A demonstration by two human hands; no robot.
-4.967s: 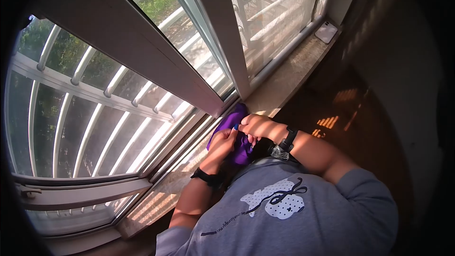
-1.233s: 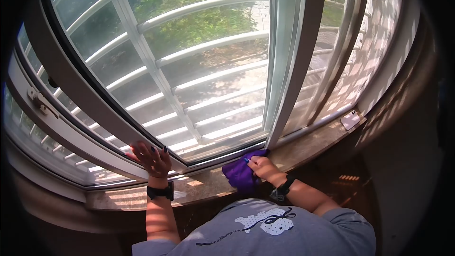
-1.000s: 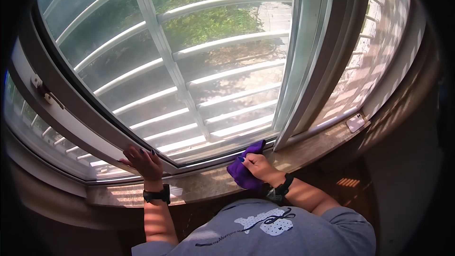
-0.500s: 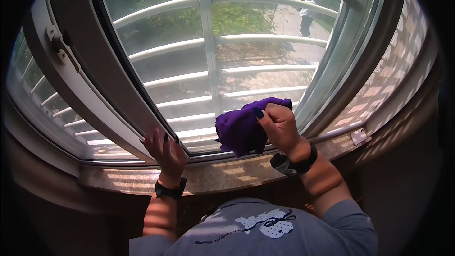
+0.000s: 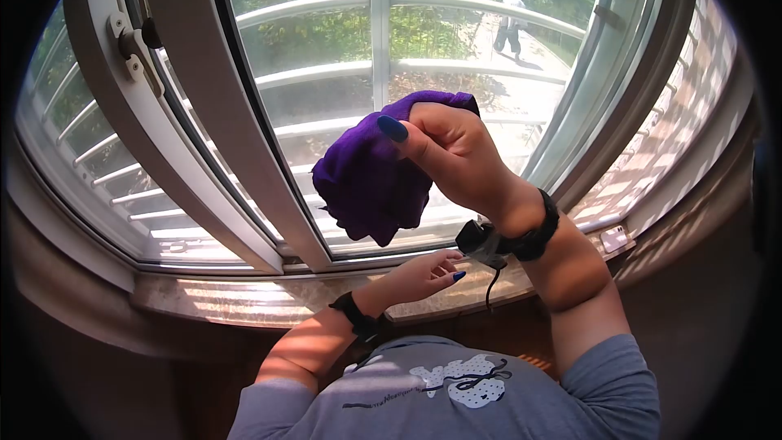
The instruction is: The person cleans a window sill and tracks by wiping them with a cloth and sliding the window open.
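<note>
My right hand (image 5: 460, 147) is closed around a bunched purple cloth (image 5: 371, 175), with the thumb pressed on top of it. The cloth hangs in front of the window glass (image 5: 314, 98); whether it touches the pane I cannot tell. Lower down, my left hand (image 5: 419, 277) reaches sideways over the stone windowsill (image 5: 236, 297). Its fingers are loosely stretched and hold nothing. The fingertips lie close to the black strapped device (image 5: 481, 243) at my right wrist, from which a short cord dangles.
A light window sash (image 5: 232, 106) stands left of the cloth, beside a frame with a handle (image 5: 130, 53). White curved bars (image 5: 314, 73) run outside the glass. On the sill's right end lies a small pale phone-like object (image 5: 615, 238). Outdoors, a person (image 5: 511, 24) is on the path.
My right hand has lifted the cloth up and left, nearer the camera. My left hand has left the sash and moved right over the sill. A gap now shows between sash and handle-side frame.
</note>
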